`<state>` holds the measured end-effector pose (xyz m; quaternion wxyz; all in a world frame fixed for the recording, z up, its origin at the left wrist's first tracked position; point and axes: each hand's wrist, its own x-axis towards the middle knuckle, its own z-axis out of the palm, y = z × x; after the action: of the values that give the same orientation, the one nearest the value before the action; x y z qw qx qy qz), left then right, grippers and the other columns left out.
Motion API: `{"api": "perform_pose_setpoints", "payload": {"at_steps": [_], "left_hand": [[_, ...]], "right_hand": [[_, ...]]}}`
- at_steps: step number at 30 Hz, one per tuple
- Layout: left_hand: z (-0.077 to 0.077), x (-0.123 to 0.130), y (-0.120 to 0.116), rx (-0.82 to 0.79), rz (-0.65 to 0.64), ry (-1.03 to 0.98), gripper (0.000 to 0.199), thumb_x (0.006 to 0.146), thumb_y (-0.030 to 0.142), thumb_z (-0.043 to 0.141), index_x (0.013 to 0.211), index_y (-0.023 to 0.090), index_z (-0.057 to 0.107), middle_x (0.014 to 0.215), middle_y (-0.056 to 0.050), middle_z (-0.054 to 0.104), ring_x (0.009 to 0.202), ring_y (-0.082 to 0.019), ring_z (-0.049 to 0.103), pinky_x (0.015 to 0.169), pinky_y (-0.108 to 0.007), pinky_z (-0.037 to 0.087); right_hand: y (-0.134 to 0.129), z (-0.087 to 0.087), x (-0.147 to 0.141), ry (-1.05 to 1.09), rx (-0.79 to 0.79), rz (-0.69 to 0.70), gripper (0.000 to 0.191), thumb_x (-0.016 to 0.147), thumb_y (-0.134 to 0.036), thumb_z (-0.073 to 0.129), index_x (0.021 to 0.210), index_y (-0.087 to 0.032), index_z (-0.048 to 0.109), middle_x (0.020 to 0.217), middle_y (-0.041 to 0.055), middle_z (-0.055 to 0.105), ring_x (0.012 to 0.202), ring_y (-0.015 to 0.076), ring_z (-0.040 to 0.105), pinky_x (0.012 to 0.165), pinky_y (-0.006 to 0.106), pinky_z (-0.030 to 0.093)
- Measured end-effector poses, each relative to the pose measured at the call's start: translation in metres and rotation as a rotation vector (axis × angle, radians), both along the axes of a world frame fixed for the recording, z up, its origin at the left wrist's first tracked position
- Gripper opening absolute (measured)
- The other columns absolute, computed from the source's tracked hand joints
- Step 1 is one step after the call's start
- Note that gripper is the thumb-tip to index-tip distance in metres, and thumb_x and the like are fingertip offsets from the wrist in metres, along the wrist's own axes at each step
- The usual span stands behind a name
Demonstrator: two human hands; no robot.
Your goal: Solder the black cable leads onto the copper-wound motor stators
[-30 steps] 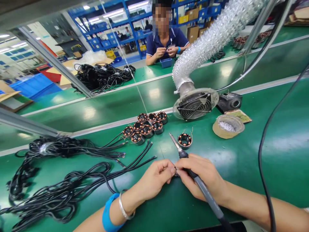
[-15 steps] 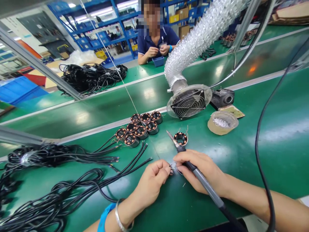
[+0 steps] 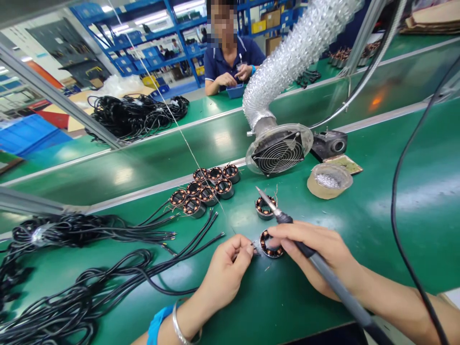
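My left hand [image 3: 230, 268] is closed in a pinch on the end of a black cable [image 3: 176, 290], where thin wire ends stick out at the fingertips. Just right of it, a copper-wound stator [image 3: 265, 249] lies on the green bench. My right hand [image 3: 319, 254] grips a soldering iron [image 3: 332, 278] across the palm, and its fingertips reach over the stator's right side. The iron's tip points up and left, in front of a second stator [image 3: 265, 214] behind. A thin wire [image 3: 185, 134] slants down from above towards my left hand.
Several stators [image 3: 207, 195] stand grouped behind my left hand. Black cable bundles [image 3: 72, 297] cover the bench's left side. A fan hood [image 3: 280, 151] on a silver duct hangs ahead, beside a round tub [image 3: 328, 182]. Across the bench sits a co-worker [image 3: 230, 62].
My right hand has moved right, away from my left, with the soldering iron. The near stator now shows between them. The co-worker's hands have lowered towards a blue box.
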<state>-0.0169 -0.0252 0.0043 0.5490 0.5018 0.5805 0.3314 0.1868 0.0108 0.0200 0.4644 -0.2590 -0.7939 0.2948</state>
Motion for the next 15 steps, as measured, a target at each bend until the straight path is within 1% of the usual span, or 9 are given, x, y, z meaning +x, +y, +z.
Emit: {"api": "perform_pose_setpoints", "payload": {"at_steps": [2, 4, 6, 9, 11, 15], "left_hand": [[-0.001, -0.001, 0.001, 0.016, 0.007, 0.005, 0.031, 0.088, 0.044, 0.054, 0.07, 0.019, 0.048, 0.062, 0.006, 0.036, 0.058, -0.011, 0.03, 0.055, -0.023, 0.027], [-0.002, -0.002, 0.001, 0.032, 0.003, 0.013, 0.031, 0.088, 0.043, 0.053, 0.071, 0.019, 0.049, 0.063, 0.005, 0.038, 0.059, -0.012, 0.031, 0.057, -0.023, 0.028], [-0.003, -0.004, 0.0, 0.045, -0.013, 0.029, 0.029, 0.089, 0.042, 0.052, 0.072, 0.018, 0.05, 0.064, 0.005, 0.039, 0.061, -0.012, 0.033, 0.058, -0.023, 0.029], [-0.005, -0.005, -0.002, 0.06, -0.032, 0.056, 0.028, 0.09, 0.04, 0.052, 0.073, 0.018, 0.051, 0.066, 0.004, 0.041, 0.063, -0.012, 0.036, 0.059, -0.024, 0.031], [-0.005, -0.006, -0.002, 0.066, -0.038, 0.065, 0.027, 0.09, 0.039, 0.051, 0.073, 0.018, 0.052, 0.067, 0.003, 0.042, 0.064, -0.013, 0.037, 0.06, -0.024, 0.032], [-0.005, -0.006, -0.001, 0.064, -0.04, 0.064, 0.027, 0.09, 0.039, 0.052, 0.074, 0.018, 0.053, 0.067, 0.003, 0.043, 0.064, -0.013, 0.037, 0.06, -0.024, 0.032]], "right_hand": [[-0.005, 0.008, 0.008, -0.01, -0.041, -0.026, 0.039, 0.094, -0.011, 0.052, 0.131, -0.023, 0.056, 0.089, 0.001, 0.071, 0.076, 0.0134, 0.066, 0.07, 0.025, 0.055], [-0.011, 0.01, 0.014, 0.009, -0.078, -0.065, 0.036, 0.093, -0.019, 0.053, 0.128, -0.024, 0.06, 0.084, 0.0015, 0.068, 0.071, 0.0144, 0.063, 0.063, 0.026, 0.052], [-0.015, 0.005, 0.017, 0.066, -0.118, -0.105, 0.027, 0.093, -0.023, 0.053, 0.117, -0.024, 0.066, 0.078, 0.0014, 0.065, 0.064, 0.014, 0.059, 0.057, 0.026, 0.049], [-0.019, -0.008, 0.016, 0.138, -0.184, -0.193, 0.017, 0.092, -0.025, 0.055, 0.104, -0.025, 0.067, 0.076, 0.0006, 0.066, 0.06, 0.0135, 0.059, 0.052, 0.024, 0.047], [-0.019, -0.013, 0.015, 0.164, -0.219, -0.238, 0.013, 0.092, -0.026, 0.056, 0.099, -0.025, 0.066, 0.073, 0.0, 0.066, 0.058, 0.0138, 0.059, 0.051, 0.024, 0.046], [-0.018, -0.016, 0.015, 0.181, -0.28, -0.225, 0.011, 0.091, -0.025, 0.056, 0.097, -0.024, 0.065, 0.058, -0.0029, 0.059, 0.045, 0.0122, 0.051, 0.044, 0.023, 0.041]]}}
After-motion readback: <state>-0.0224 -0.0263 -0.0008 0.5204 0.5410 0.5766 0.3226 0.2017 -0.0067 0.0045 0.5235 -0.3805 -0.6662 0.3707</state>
